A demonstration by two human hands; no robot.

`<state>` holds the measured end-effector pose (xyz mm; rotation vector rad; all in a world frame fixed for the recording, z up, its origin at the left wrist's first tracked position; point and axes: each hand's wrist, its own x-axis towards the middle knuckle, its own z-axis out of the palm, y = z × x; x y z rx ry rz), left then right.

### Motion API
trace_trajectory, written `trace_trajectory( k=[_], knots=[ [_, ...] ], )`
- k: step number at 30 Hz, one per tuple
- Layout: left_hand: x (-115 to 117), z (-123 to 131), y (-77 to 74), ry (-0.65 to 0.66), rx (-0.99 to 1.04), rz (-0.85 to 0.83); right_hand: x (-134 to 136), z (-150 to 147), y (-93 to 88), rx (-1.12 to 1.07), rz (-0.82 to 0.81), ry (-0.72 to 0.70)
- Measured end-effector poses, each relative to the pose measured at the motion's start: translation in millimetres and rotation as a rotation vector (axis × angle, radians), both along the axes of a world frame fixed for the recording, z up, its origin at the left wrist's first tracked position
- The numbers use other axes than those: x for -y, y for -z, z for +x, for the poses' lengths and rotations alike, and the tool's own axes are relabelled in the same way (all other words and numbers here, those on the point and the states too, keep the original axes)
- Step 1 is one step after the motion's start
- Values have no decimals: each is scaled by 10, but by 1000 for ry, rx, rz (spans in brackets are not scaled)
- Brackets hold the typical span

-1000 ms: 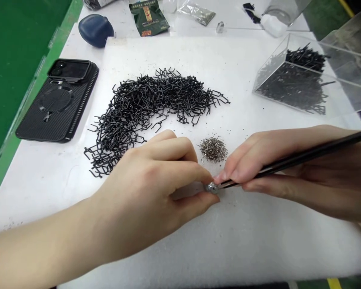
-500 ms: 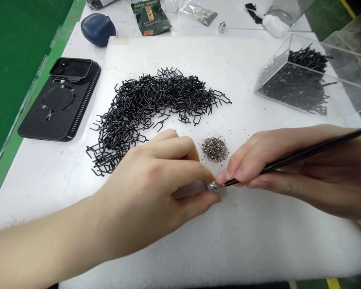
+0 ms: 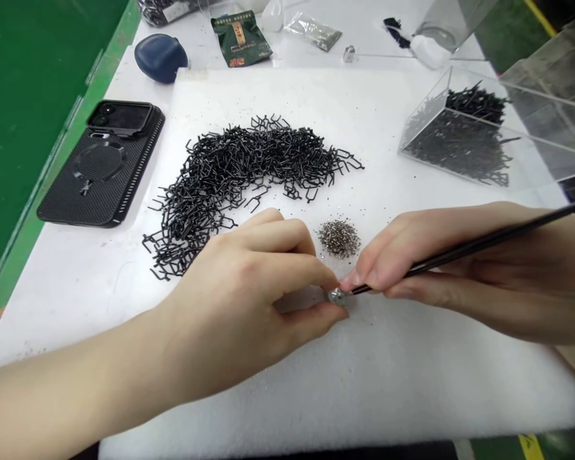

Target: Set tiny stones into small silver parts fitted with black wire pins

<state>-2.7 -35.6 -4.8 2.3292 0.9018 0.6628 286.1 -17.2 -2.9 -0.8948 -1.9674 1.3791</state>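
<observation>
My left hand pinches a small shiny metal piece between thumb and forefinger, low over the white foam sheet. My right hand grips black tweezers, whose tip touches that piece. Just behind the fingertips lies a little heap of tiny silvery beads. A big curved pile of black bent wire clips spreads over the sheet behind my left hand.
A clear plastic box holding more black clips stands at the back right. A phone in a black case lies at the left. A dark blue pouch, a green packet and small bags sit along the far edge.
Both hands keep the same pinch and tweezer hold. The view has shifted slightly, with the table contents sliding a little down and right in the picture.
</observation>
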Motion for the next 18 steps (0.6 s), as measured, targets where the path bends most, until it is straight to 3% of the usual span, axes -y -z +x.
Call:
trace_trajectory(
  k=[18],
  knots=[
    [-4,20,-15,-31,-14,-30,-13,-15,-6,-32,1,-23]
  ],
)
